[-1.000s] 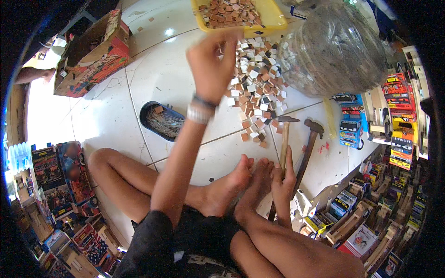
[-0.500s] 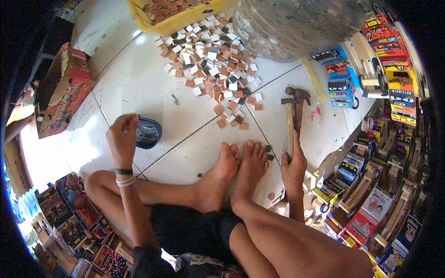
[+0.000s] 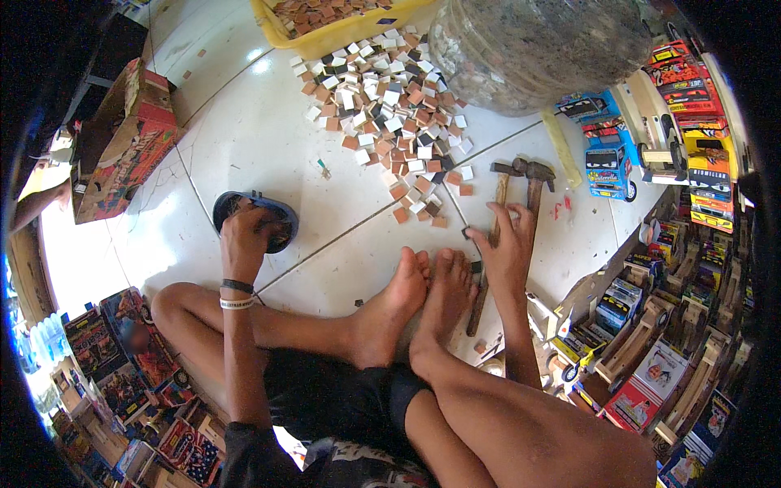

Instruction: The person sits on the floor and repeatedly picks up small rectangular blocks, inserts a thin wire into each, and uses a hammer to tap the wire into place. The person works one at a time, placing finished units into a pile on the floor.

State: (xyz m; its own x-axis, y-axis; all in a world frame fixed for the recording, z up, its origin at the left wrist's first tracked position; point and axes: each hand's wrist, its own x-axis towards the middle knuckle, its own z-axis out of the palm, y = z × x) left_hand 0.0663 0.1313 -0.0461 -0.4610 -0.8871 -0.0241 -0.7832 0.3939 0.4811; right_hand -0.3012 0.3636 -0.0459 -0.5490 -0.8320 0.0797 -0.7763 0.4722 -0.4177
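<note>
My left hand (image 3: 244,237) reaches down into a small dark blue-rimmed tub (image 3: 285,213), which held thin metal nails half a second ago. Its fingertips are hidden inside. My right hand (image 3: 508,248) hovers above the handles of two hammers, its thumb and fingers curved and apart. A small dark square piece (image 3: 466,233) is at the tip of its thumb; whether it touches I cannot tell. One hammer (image 3: 503,191) has a pale wooden handle, the other (image 3: 534,183) a browner one. Both lie on the tiles, right of my feet.
A heap of white, brown and black square pieces (image 3: 399,122) lies ahead, below a yellow basin (image 3: 285,39) of similar pieces. A big clear plastic bag (image 3: 537,53) stands beside it. Wooden toy trucks (image 3: 610,171) crowd the right; a cardboard box (image 3: 126,150) stands at left.
My right hand has let go of the hammer, which now lies on the floor, and its fingers have spread. My left hand has gone deeper into the tub, which is now tilted differently.
</note>
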